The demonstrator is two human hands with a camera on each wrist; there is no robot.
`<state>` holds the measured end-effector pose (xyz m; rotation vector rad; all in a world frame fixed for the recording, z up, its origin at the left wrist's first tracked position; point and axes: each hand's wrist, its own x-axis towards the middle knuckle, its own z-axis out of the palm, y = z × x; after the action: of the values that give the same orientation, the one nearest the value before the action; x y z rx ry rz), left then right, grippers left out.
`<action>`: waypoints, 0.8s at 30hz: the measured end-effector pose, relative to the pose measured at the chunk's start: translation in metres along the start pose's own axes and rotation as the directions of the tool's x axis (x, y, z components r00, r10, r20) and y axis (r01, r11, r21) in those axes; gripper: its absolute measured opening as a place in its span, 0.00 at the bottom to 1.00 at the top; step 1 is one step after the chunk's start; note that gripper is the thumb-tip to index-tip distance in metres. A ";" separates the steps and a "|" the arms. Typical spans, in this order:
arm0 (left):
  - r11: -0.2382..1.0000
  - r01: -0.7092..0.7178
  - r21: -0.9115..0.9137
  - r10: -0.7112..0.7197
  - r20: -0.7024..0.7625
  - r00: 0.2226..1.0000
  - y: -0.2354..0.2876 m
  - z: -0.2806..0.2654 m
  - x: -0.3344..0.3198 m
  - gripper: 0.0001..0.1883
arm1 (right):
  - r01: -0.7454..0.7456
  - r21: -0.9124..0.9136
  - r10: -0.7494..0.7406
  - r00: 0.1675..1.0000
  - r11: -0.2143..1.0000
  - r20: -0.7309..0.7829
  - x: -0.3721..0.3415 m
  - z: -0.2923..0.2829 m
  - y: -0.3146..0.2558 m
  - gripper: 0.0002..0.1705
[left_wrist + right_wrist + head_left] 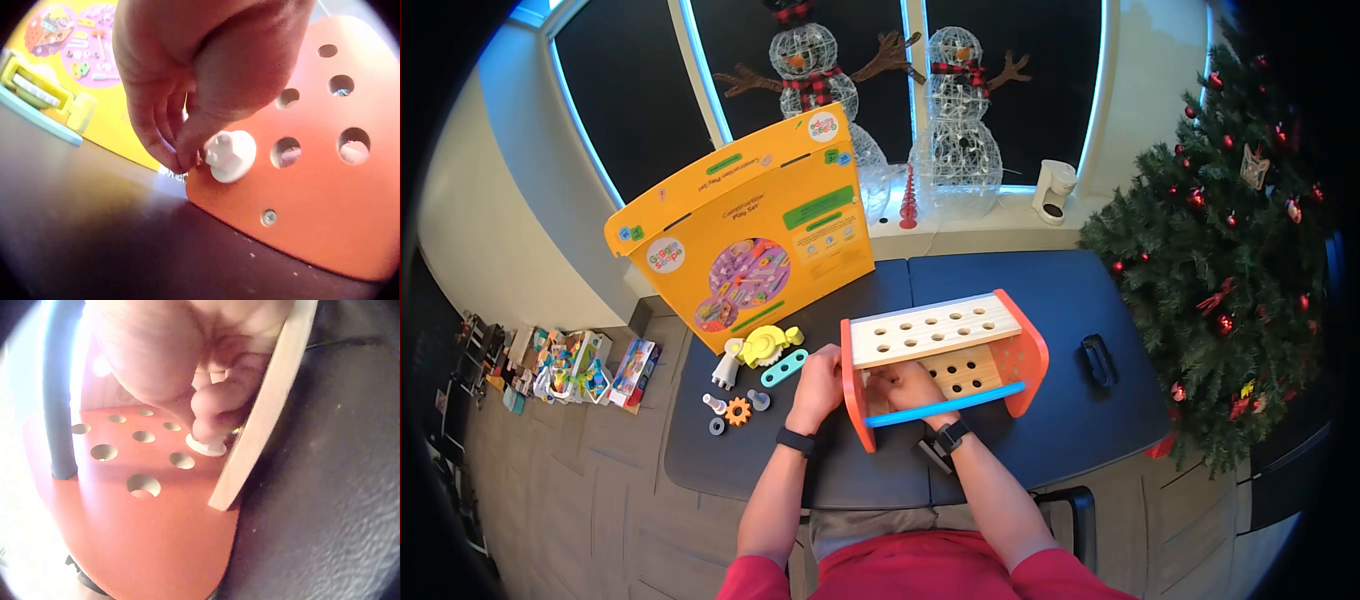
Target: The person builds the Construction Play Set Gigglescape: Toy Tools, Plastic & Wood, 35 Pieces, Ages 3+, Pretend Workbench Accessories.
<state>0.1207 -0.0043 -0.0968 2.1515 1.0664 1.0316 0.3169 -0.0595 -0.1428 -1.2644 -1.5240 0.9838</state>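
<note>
A toy workbench (940,335) with orange-red side panels stands before me on the dark padded table. At the outer face of its left panel (325,206) my left hand (818,385) has its thumb and fingers bent together. The fingertips are right at the hexagonal head of a white bolt (231,156) in a panel hole; I cannot tell whether they grip it. Reaching inside the workbench, my right hand (910,385) pinches a white flanged piece (206,447) against that panel's inner face. The fingers cover most of this piece.
Left of the workbench lie a turquoise slotted strip (784,368), a yellow toy piece (765,345), an orange gear (739,411) and several small parts. A large yellow box (750,220) stands behind them. A black handle-like object (1098,361) is at the right.
</note>
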 end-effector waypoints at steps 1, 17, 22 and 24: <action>0.998 0.056 -0.029 -0.055 0.037 0.998 -0.001 -0.002 -0.001 0.13 | -0.018 -0.007 0.018 1.000 1.000 0.007 -0.001 -0.003 -0.010 0.15; 0.981 0.171 -0.087 -0.137 0.304 0.943 0.011 -0.027 -0.005 0.10 | -0.026 -0.011 0.026 0.998 1.000 0.052 -0.002 -0.008 -0.017 0.18; 0.979 0.173 -0.105 -0.134 0.301 0.944 -0.002 -0.025 -0.004 0.10 | 0.003 0.137 -0.041 0.962 0.991 0.270 -0.014 -0.021 -0.017 0.26; 0.976 0.183 -0.121 -0.140 0.297 0.945 -0.003 -0.025 -0.004 0.10 | 0.018 0.117 -0.054 0.950 0.993 0.307 -0.021 -0.026 -0.018 0.30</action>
<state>0.0980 -0.0031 -0.0864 1.9830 0.9768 0.6746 0.3382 -0.0821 -0.1219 -1.0329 -1.6952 1.2726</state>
